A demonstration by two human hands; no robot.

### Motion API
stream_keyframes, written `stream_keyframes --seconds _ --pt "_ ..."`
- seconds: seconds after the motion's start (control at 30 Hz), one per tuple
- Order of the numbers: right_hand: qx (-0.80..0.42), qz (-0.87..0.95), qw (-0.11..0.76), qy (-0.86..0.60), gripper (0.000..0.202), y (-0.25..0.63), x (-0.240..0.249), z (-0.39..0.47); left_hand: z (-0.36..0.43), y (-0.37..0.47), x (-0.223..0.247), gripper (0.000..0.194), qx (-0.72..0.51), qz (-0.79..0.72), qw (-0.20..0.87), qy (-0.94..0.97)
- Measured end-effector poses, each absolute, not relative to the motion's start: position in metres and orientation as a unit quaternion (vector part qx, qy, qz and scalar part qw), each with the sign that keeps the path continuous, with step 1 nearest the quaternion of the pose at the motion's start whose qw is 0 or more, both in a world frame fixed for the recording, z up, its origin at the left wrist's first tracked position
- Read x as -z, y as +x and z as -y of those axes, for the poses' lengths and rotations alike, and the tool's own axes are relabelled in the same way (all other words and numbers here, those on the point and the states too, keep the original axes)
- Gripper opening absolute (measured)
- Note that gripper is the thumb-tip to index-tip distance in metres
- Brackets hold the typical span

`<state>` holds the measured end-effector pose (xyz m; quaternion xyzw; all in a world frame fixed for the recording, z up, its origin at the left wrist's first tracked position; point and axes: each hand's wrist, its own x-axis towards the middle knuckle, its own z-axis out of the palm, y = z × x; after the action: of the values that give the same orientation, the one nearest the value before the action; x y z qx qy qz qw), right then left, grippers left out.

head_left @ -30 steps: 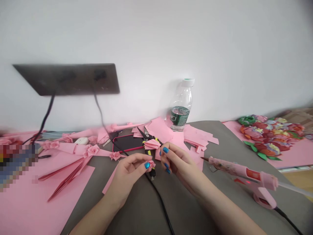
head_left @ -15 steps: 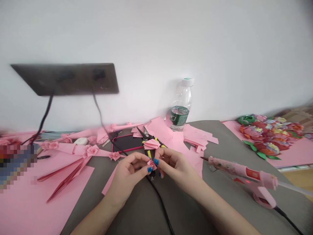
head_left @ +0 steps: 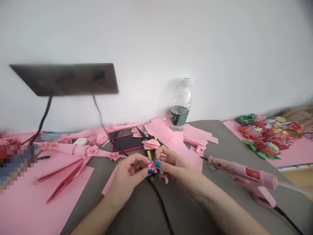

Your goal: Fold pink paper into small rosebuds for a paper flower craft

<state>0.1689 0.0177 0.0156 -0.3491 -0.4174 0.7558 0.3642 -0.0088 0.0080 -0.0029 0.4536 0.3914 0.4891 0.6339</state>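
Note:
A small pink paper flower is pinched between both hands, low in the middle of the view. My left hand grips its left side with thumb and index finger. On the other side, my right hand has its thumb and index finger closed on the flower's upper right edge, blue nails showing. Just behind the fingers lie pliers with black and yellow handles, and small folded pink paper pieces rest over them. A phone with a red edge lies behind my left hand.
A pink glue gun with a red light lies at right. Beyond it are colourful paper flowers. A plastic bottle stands by the wall. Pink paper sheets and a flower-covered strip lie at left. A black cable crosses the grey surface.
My right hand has turned slightly, and its lower fingers have spread down and to the right. The flower is a little lower and tilted differently. My left hand has hardly moved.

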Motion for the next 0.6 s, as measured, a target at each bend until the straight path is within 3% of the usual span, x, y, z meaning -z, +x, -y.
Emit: stream_keyframes --seconds 0.27,0.6 --pt "-0.844 0.314 0.328 -0.283 0.040 0.1694 -0.0163 -0.0166 -0.0068 -0.0101 0.0055 0.009 -0.506 -0.360 0.641 0.451" --pt "-0.796 0.355 0.355 -0.337 0.044 0.1625 -0.0097 -0.0174 -0.0066 -0.0101 0.0085 0.012 -0.511 -0.368 0.655 0.417"
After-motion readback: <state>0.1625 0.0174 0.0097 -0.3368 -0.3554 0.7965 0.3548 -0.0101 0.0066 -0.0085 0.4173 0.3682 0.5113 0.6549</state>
